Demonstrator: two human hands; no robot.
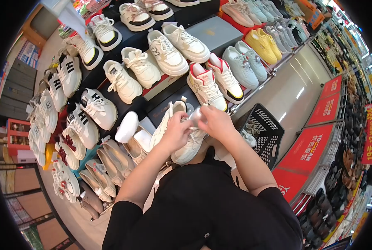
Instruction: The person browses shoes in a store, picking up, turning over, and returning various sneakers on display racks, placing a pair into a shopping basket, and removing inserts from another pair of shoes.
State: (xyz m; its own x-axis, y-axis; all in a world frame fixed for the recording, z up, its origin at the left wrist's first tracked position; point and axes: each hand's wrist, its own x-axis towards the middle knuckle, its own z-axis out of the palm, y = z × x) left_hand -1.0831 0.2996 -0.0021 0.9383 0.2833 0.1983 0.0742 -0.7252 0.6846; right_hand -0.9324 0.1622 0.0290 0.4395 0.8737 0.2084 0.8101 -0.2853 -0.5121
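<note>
A white lace-up sneaker is in front of my body, toe toward me. My left hand is closed at its upper left side, with the fingers bent over the shoe's opening. My right hand pinches a shiny, see-through piece that looks like plastic above the opening, close to my left fingertips. Part of the sneaker is hidden under my hands. Another white sneaker stands just left of my left hand, partly covered by it. Beyond my hands are white sneakers with red lining.
Stepped racks hold rows of white sneakers, with beige flats at lower left. A black perforated basket with shoes inside stands right of my right arm. Red sign panels line another shoe rack along the aisle. A white wad lies left.
</note>
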